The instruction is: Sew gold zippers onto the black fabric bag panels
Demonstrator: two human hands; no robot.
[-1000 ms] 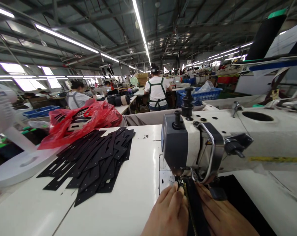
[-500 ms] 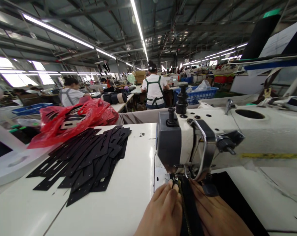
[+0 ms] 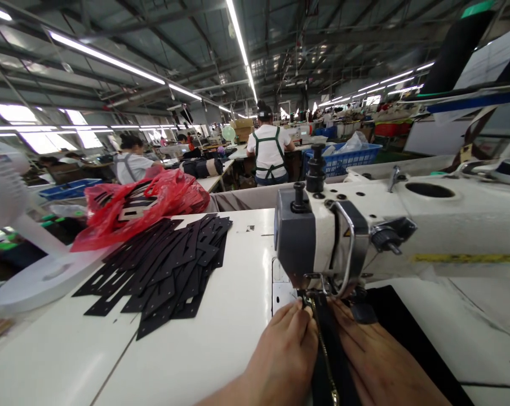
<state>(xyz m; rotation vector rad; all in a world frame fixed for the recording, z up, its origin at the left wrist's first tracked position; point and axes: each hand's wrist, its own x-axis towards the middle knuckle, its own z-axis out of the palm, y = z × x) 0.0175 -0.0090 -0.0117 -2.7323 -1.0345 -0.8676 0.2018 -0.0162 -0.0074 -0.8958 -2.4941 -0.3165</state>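
A black zipper (image 3: 327, 362) with gold-coloured teeth runs lengthwise under the presser foot of a white and grey sewing machine (image 3: 297, 237). Its metal slider (image 3: 335, 397) shows at the bottom edge of the picture. My left hand (image 3: 286, 341) is closed, its fingertips pinching the zipper's left edge close to the foot. On the other side, my right hand (image 3: 371, 349) lies flat with fingers stretched along the black fabric (image 3: 400, 321) beside the zipper. The machine head partly hides the right fingertips and the needle.
Left of the machine, a pile of black cut strips (image 3: 170, 270) lies on the white table (image 3: 212, 349). Behind it sits a red plastic bag (image 3: 153, 197), beside a white fan (image 3: 39, 242). Further back are a blue basket (image 3: 347, 160) and a seated person (image 3: 268, 146).
The view has shifted slightly left and down. The zipper's slider has come into sight at the bottom. Both hands keep about the same places beside the presser foot.
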